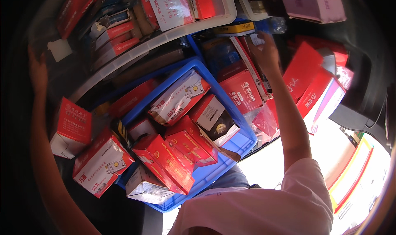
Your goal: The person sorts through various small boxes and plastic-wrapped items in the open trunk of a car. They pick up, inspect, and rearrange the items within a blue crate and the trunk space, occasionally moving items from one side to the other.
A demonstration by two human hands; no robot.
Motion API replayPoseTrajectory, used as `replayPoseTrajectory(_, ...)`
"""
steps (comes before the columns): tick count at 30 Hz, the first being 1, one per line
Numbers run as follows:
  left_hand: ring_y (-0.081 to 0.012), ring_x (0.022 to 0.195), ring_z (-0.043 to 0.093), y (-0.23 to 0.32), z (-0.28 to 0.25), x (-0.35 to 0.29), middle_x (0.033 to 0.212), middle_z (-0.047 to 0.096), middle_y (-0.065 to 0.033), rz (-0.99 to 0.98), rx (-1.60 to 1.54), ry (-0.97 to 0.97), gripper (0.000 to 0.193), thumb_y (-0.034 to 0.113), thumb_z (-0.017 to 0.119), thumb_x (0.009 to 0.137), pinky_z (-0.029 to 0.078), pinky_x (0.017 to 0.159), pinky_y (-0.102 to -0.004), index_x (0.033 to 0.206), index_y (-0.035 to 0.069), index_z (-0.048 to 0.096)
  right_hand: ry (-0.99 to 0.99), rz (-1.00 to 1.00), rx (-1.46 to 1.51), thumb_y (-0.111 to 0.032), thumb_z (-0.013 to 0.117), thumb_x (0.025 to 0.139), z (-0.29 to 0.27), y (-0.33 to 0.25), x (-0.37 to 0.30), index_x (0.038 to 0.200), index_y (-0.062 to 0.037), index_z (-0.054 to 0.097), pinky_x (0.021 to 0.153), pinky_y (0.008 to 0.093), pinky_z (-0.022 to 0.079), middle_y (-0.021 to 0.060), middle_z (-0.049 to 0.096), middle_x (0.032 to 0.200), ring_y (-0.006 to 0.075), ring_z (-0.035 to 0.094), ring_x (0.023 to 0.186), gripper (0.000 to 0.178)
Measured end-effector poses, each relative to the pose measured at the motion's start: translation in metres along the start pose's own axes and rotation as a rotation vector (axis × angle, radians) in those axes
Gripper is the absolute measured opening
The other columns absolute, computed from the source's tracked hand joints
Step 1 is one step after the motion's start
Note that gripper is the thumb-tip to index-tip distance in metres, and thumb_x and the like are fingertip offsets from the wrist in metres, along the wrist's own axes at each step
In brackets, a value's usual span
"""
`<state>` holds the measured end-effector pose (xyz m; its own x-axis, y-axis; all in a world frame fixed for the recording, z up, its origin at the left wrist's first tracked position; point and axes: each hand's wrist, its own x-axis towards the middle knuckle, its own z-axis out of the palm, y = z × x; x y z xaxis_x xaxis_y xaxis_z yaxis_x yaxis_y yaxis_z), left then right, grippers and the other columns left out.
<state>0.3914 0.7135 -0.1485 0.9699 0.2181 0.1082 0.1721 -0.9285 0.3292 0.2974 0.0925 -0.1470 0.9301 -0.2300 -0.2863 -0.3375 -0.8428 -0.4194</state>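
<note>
My right hand (267, 53) reaches in among boxes at the upper right, its fingers bent around a small white-topped item (257, 39) whose kind I cannot make out. A yellow box (235, 29) and a clear plastic bottle (277, 25) lie just beyond it. Below and left of that hand stands a red carton (240, 90). At the far left, my left hand (38, 68) rests against the dark side of the space, fingers stretched and holding nothing; a pale card-like piece (60, 49) is near it. Between my arms, a blue crate (243, 142) holds several red and white boxes (181, 97).
A translucent bin (165, 36) packed with boxes stands at the back. Loose red and white boxes (103, 163) lie left of the crate. On the right are an open red carton (307, 80), a pink-white box (313, 4) and a bright opening (264, 165).
</note>
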Motion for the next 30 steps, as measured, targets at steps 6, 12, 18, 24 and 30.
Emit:
replayPoseTrajectory(6, -0.0334, 0.126, 0.036, -0.016, 0.004, 0.008, 0.137, 0.035, -0.0201, 0.115, 0.145, 0.040, 0.058, 0.024, 0.046, 0.092, 0.031, 0.102, -0.0375, 0.141, 0.010, 0.018, 0.139, -0.507, -0.575, -0.015, 0.066, 0.071, 0.035, 0.007, 0.038, 0.114, -0.0128, 0.054, 0.096, 0.0442, 0.035, 0.0075, 0.052, 0.116, 0.0256, 0.048, 0.109, 0.045)
replayPoseTrajectory(12, -0.0343, 0.125, 0.036, -0.021, 0.005, 0.007, 0.137, 0.036, -0.0210, 0.158, 0.157, 0.057, 0.058, 0.024, 0.047, 0.092, 0.031, 0.102, -0.0376, 0.140, 0.007, 0.021, 0.123, -0.672, -0.520, -0.006, 0.066, 0.065, 0.013, 0.001, 0.030, 0.108, -0.0133, 0.055, 0.100, 0.0457, 0.031, 0.0056, 0.055, 0.109, 0.0250, 0.050, 0.108, 0.044)
replayPoseTrajectory(18, -0.0406, 0.118, 0.041, -0.001, 0.003, 0.004, 0.130, 0.041, -0.0256, 0.199, 0.257, 0.082, 0.061, 0.027, 0.050, 0.088, 0.034, 0.098, -0.0413, 0.137, 0.000, 0.025, -0.057, -0.617, -0.279, -0.001, 0.067, 0.066, -0.022, -0.014, 0.024, 0.104, -0.0076, 0.056, 0.079, 0.0358, 0.046, 0.0076, 0.059, 0.102, 0.0273, 0.055, 0.093, 0.040)
replayPoseTrajectory(24, -0.0392, 0.112, 0.046, 0.019, -0.005, -0.002, 0.122, 0.046, -0.0249, 0.136, 0.149, 0.109, 0.063, 0.014, 0.052, 0.083, 0.039, 0.093, -0.0409, 0.139, 0.006, 0.023, -0.176, -0.654, -0.391, -0.003, 0.062, 0.075, 0.002, -0.033, 0.023, 0.118, -0.0063, 0.053, 0.089, 0.0367, 0.044, 0.0146, 0.056, 0.115, 0.0310, 0.052, 0.106, 0.044)
replayPoseTrajectory(30, -0.0379, 0.111, 0.047, 0.014, -0.003, -0.003, 0.119, 0.047, -0.0248, 0.107, 0.069, 0.117, 0.068, 0.006, 0.052, 0.080, 0.038, 0.094, -0.0386, 0.140, 0.008, 0.021, -0.583, -0.618, 0.220, -0.005, 0.054, 0.084, -0.001, -0.150, -0.041, 0.109, -0.0025, 0.059, 0.081, 0.0362, 0.046, 0.0158, 0.062, 0.102, 0.0335, 0.059, 0.091, 0.025)
